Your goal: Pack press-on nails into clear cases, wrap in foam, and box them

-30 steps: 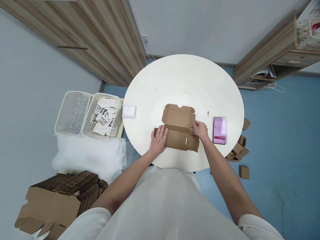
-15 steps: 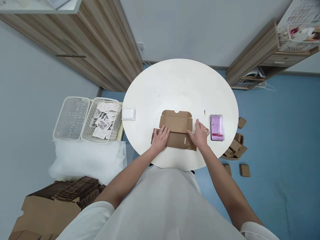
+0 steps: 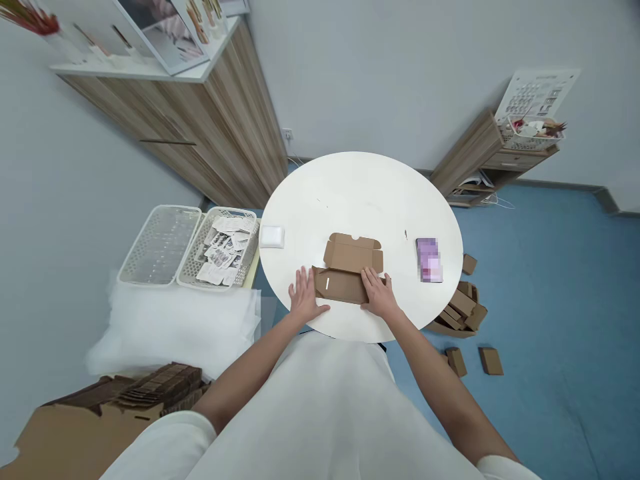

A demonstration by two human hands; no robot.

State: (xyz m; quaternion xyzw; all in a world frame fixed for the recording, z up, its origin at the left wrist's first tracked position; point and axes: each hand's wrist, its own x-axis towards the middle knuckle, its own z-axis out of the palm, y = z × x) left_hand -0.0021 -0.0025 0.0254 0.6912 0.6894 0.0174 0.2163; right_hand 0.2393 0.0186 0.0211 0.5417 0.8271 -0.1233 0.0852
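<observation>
A partly folded brown cardboard box (image 3: 345, 285) lies on the white round table (image 3: 350, 193) in front of me, its flapped lid panel (image 3: 353, 255) spread out on the far side. My left hand (image 3: 304, 297) is open beside the box's left end, fingers spread and pointing away from me, thumb towards the near edge. Across the right part of the near panel rests my right hand (image 3: 379, 293), fingers stretched over the cardboard and thumb apart near its front edge. A small white slot shows on the panel's left part.
A phone (image 3: 429, 260) lies at the table's right, a white packet stack (image 3: 273, 237) at its left edge. Left of it stand white baskets (image 3: 249, 257), foam sheets (image 3: 175, 327) and flat cartons (image 3: 85, 433). Small brown boxes (image 3: 491, 361) lie on the floor at right.
My left hand has come off the box's left part to its left end, uncovering a slot there. My right hand has moved left onto the near panel, and the view has tilted up.
</observation>
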